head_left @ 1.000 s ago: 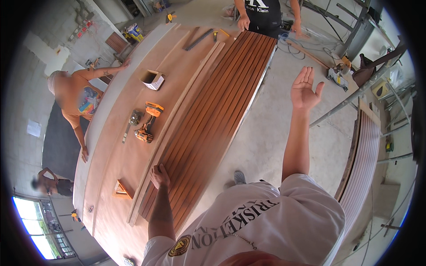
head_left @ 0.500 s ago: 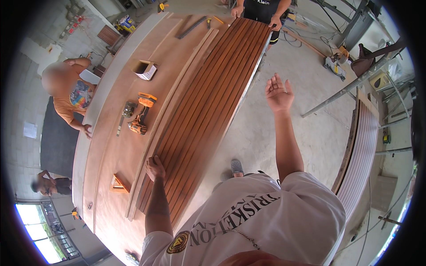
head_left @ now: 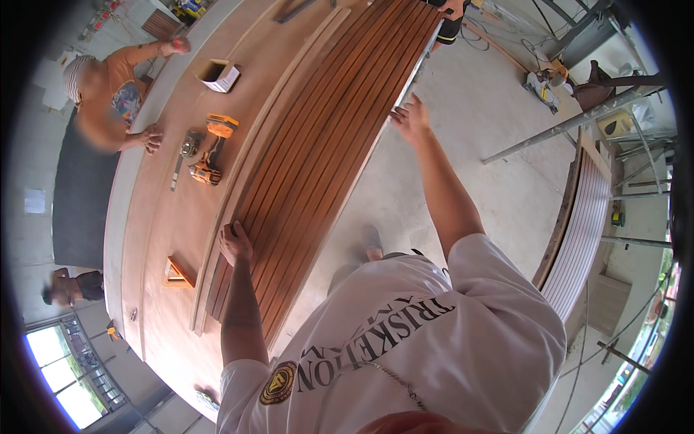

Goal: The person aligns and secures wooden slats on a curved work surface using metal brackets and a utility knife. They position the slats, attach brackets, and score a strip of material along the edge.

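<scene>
A long brown slatted wood panel (head_left: 318, 145) lies lengthwise over the right side of the worktable, its right edge along the tabletop's side. My left hand (head_left: 236, 244) is at the panel's near left edge, fingers bent over it. By the panel's right edge is my right hand (head_left: 412, 121), fingers apart and holding nothing; its fingertips are close to the edge, and I cannot tell whether they touch. At the far end, another person's hand (head_left: 454, 9) is at the panel's corner. A thin pale wood strip (head_left: 269, 129) runs along the panel's left side.
On the worktable (head_left: 148, 217) are an orange-black cordless drill (head_left: 210, 155), a second power tool (head_left: 191, 145), an open small box (head_left: 219, 75) and an orange triangular square (head_left: 177, 273). A person (head_left: 116, 94) stands at the left. Metal scaffold tubing (head_left: 557, 132) and a ribbed white panel (head_left: 578, 239) are right.
My right hand has come from the open air over the floor to the panel's right edge. My left hand stays at the left edge. The person at left has lowered and stretched out an arm.
</scene>
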`<state>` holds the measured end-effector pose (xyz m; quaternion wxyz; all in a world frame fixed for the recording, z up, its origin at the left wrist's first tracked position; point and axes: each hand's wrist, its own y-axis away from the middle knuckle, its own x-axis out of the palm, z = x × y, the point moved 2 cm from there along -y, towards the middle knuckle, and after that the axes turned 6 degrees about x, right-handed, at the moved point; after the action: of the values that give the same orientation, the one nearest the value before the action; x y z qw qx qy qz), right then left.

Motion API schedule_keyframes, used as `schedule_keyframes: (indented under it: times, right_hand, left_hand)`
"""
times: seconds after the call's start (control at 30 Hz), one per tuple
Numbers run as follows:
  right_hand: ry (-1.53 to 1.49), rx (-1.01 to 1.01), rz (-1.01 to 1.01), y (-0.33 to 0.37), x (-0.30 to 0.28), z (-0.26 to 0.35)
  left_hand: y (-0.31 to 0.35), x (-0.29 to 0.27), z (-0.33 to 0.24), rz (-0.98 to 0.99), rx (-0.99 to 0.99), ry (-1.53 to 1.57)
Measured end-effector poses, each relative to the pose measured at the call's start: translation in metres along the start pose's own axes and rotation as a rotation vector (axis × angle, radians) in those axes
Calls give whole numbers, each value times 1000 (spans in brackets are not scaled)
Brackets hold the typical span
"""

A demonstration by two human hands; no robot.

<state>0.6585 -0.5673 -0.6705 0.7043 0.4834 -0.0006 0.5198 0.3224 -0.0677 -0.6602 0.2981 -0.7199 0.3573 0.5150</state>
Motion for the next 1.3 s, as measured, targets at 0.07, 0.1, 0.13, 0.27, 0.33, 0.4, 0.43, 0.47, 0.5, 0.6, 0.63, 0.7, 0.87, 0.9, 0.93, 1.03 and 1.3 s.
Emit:
schedule_keyframes:
  times: [0.07,0.1,0.13,0.27,0.33,0.4,0.43,0.47,0.5,0.6,0.63,0.7,0.87,0.9,0.93,1.03,1.3]
  right_hand:
    - [125,-1,52,-1,13,1]
    - [150,-11,60,3,15,3]
    - [177,-23,75,8,16,7]
    - [166,16,46,23,19,10]
    - [169,18,119,30,18,8]
    - [147,30,130,31,20,11]
    - [167,32,164,33,20,12]
    - [183,37,179,34,22,14]
    - [194,40,187,34,22,15]
    - [191,56,188,38,24,19]
    - [176,58,170,39,25,19]
    - [166,72,201,43,26,20]
    - [120,91,224,49,22,29]
    - [120,95,225,47,23,30]
    - [122,99,232,44,25,30]
    - [109,109,226,37,24,25]
    - [196,56,208,36,28,20]
  left_hand:
    - [-3,1,0,-4,-10,6]
    - [-2,0,1,-2,-19,-1]
    - [-3,1,0,-9,-26,-2]
    - [-5,0,0,-9,9,7]
    - [-2,0,1,-2,1,-3]
    - [-4,0,0,-14,4,-5]
    - [-2,0,0,-4,-8,-18]
    - [-2,-1,-1,-32,16,-15]
    - [-1,-1,-2,-54,26,-18]
    - [1,-2,-4,-79,38,11]
    - [2,-3,-4,-83,43,24]
    - [2,-4,-4,-55,20,10]
    - [-2,-1,-3,-14,-9,22]
    - [-2,0,-2,-6,-6,26]
    - [-3,0,-1,-7,-4,25]
    - [-1,0,0,-44,13,6]
    - [-1,-2,-6,-10,-36,-21]
